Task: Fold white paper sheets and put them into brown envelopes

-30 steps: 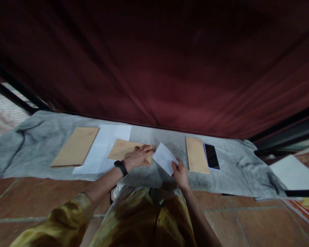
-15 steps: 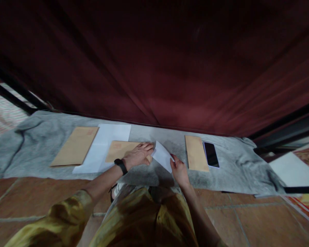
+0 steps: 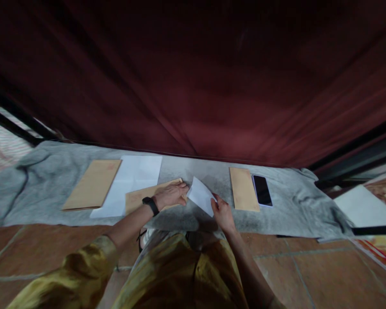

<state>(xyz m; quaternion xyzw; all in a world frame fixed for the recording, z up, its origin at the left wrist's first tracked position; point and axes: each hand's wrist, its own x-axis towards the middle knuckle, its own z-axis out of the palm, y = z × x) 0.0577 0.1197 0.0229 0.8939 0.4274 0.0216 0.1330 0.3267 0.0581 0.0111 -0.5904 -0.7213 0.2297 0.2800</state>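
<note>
My left hand [image 3: 172,195], with a black band on its wrist, is closed over the right end of a brown paper envelope [image 3: 138,198]. The envelope lies aslant, partly over white sheets of paper [image 3: 143,168], and my forearm hides some of it. My right hand [image 3: 223,213] pinches the lower right edge of a folded white paper [image 3: 201,196]. That paper's left end meets the envelope's right end by my left fingertips; whether it is inside the envelope I cannot tell.
A stack of brown envelopes [image 3: 91,184] lies on the left. Another envelope [image 3: 243,189] and a phone [image 3: 262,191] lie on the right. All rest on a grey cloth [image 3: 292,206], with a dark red curtain [image 3: 193,98] behind it and floor tiles [image 3: 341,274] in front.
The envelope under my left hand has turned, its right end swinging up and its left end moving down and left. The white paper in my right hand has hardly moved.
</note>
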